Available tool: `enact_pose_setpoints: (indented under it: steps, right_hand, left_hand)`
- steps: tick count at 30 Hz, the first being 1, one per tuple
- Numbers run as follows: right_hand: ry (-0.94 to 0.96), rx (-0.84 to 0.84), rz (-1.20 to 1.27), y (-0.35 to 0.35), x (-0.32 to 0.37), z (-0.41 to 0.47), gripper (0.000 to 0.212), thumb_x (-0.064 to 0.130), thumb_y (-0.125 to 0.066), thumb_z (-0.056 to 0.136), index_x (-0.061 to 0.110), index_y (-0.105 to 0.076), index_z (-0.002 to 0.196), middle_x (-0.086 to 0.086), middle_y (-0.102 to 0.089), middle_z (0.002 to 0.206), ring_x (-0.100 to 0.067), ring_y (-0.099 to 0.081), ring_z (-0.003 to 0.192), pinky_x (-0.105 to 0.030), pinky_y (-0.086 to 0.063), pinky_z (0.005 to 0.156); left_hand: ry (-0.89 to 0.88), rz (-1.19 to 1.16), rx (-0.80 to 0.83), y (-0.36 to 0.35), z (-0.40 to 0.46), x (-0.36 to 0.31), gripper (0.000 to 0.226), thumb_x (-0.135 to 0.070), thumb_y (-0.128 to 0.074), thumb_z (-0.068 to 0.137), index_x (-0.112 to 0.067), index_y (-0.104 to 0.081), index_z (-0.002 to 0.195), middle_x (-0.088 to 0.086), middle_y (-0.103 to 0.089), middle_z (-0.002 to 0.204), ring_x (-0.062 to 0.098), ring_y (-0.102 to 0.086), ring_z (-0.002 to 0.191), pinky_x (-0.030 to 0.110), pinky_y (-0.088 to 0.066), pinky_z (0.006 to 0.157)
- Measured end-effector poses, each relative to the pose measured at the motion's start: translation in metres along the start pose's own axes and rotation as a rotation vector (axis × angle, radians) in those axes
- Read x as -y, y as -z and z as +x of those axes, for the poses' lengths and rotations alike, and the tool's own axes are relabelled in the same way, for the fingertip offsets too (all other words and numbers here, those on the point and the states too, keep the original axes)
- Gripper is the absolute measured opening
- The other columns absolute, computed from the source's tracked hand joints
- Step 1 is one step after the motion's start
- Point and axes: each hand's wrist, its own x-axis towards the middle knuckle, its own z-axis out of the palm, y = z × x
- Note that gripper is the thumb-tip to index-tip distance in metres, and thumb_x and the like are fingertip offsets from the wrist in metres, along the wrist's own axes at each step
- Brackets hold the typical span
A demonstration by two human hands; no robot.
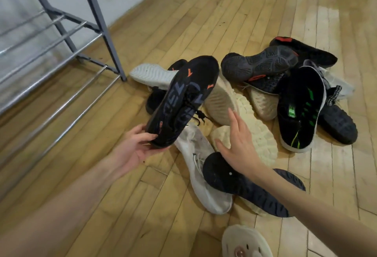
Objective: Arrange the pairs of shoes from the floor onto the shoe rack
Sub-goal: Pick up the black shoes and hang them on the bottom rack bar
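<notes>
Gripping the heel end of a black sneaker with orange marks (181, 101), the left hand (134, 146) holds it lifted above the wooden floor (204, 22), toe pointing away, its fingers (142, 134) clamped around the heel. The right hand (238, 146) hangs open just over the pile, fingers spread apart, holding nothing, above a cream-soled shoe (253, 132) lying sole-up. Under the right forearm a dark sneaker (244, 187) lies across a white sneaker (202, 177). Behind the lifted shoe a white sole (151, 75) faces up. Farther right, a black shoe with green stripes (299, 109) lies on its side, beside a grey-black sole (259, 63) turned upward and another black shoe with a red tab (306, 50). The grey metal shoe rack (61, 32) stands at upper left against the white wall, its visible rails bare. A pale perforated slipper (244, 242) shows at the bottom edge.
</notes>
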Motion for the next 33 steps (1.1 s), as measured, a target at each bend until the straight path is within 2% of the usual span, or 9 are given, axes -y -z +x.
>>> enact_pose_setpoints:
  steps: [3,6,8,11,17,20,24,29,33]
  right_hand:
    - [0.133,0.047,-0.085,-0.005,0.017,0.042,0.085,0.037,-0.056,0.093,0.016,-0.001,0.154,-0.008,-0.005,0.161,-0.025,-0.006,0.148,-0.041,-0.011,0.121]
    - [0.218,0.103,-0.205,-0.008,0.029,0.102,0.093,0.035,-0.062,0.09,0.019,0.003,0.155,-0.008,-0.001,0.162,-0.026,-0.001,0.149,-0.043,-0.009,0.121]
    - [0.212,0.148,-0.269,-0.015,0.036,0.143,0.098,0.034,-0.067,0.087,0.023,0.005,0.154,-0.011,-0.001,0.162,-0.031,0.0,0.149,-0.049,-0.011,0.121]
    - [0.136,0.254,-0.271,-0.029,0.047,0.189,0.104,0.038,-0.071,0.083,0.029,0.005,0.154,-0.014,0.001,0.162,-0.037,-0.002,0.148,-0.052,-0.014,0.119]
    - [0.061,0.329,-0.156,-0.046,0.052,0.225,0.084,0.044,-0.072,0.081,0.025,-0.029,0.15,-0.017,-0.034,0.146,-0.037,-0.033,0.135,-0.044,-0.031,0.11]
    - [0.072,0.251,-0.184,-0.046,0.054,0.214,0.066,0.043,-0.06,0.09,0.025,-0.031,0.147,-0.02,-0.027,0.148,-0.045,-0.027,0.133,-0.051,-0.023,0.111]
    - [0.098,-0.097,-0.271,-0.028,0.043,0.186,0.059,0.028,-0.054,0.095,0.021,-0.029,0.148,-0.022,-0.009,0.155,-0.045,-0.014,0.137,-0.057,-0.013,0.112]
    - [-0.242,-0.342,-0.171,-0.008,0.025,0.186,0.059,0.038,-0.05,0.096,0.018,-0.029,0.147,-0.027,-0.017,0.15,-0.048,-0.027,0.128,-0.054,-0.021,0.108]
    - [-0.367,-0.327,-0.307,0.001,0.015,0.194,0.05,0.029,-0.053,0.095,0.016,-0.038,0.142,-0.028,-0.016,0.152,-0.05,-0.024,0.132,-0.054,-0.017,0.11]
  left_hand:
    - [-0.016,-0.013,-0.084,0.039,-0.014,-0.004,0.059,0.006,-0.062,0.067,0.005,-0.049,0.125,0.029,-0.063,0.117,0.045,-0.065,0.101,0.043,-0.06,0.073]
    - [-0.027,0.014,-0.143,0.068,-0.028,-0.009,0.047,0.005,-0.058,0.075,0.004,-0.052,0.122,0.026,-0.065,0.116,0.042,-0.067,0.098,0.038,-0.06,0.069]
    - [-0.03,-0.004,-0.184,0.081,-0.032,-0.013,0.037,0.007,-0.053,0.082,0.004,-0.053,0.119,0.025,-0.067,0.111,0.041,-0.068,0.094,0.036,-0.059,0.065]
    - [-0.032,-0.041,-0.204,0.09,-0.034,-0.017,0.045,0.002,-0.058,0.077,0.003,-0.053,0.121,0.024,-0.069,0.11,0.04,-0.069,0.095,0.034,-0.059,0.064]
    - [-0.061,-0.086,-0.204,0.097,-0.037,-0.017,0.052,-0.002,-0.06,0.074,0.002,-0.05,0.126,0.025,-0.065,0.117,0.04,-0.065,0.105,0.046,-0.057,0.082]
    - [-0.077,-0.078,-0.188,0.097,-0.04,-0.019,0.053,-0.004,-0.058,0.076,0.0,-0.049,0.128,0.023,-0.065,0.119,0.041,-0.064,0.107,0.043,-0.057,0.082]
    - [-0.11,-0.074,-0.179,0.093,-0.043,-0.019,0.056,-0.005,-0.058,0.076,0.0,-0.047,0.13,0.022,-0.066,0.117,0.04,-0.065,0.105,0.04,-0.059,0.079]
    - [-0.115,-0.045,-0.174,0.082,-0.043,-0.019,0.056,-0.008,-0.058,0.074,0.0,-0.048,0.129,0.022,-0.066,0.117,0.039,-0.066,0.103,0.04,-0.058,0.082]
    - [-0.092,-0.089,-0.17,0.075,-0.039,-0.017,0.045,-0.005,-0.054,0.084,-0.001,-0.048,0.128,0.024,-0.064,0.12,0.04,-0.065,0.105,0.042,-0.056,0.085]
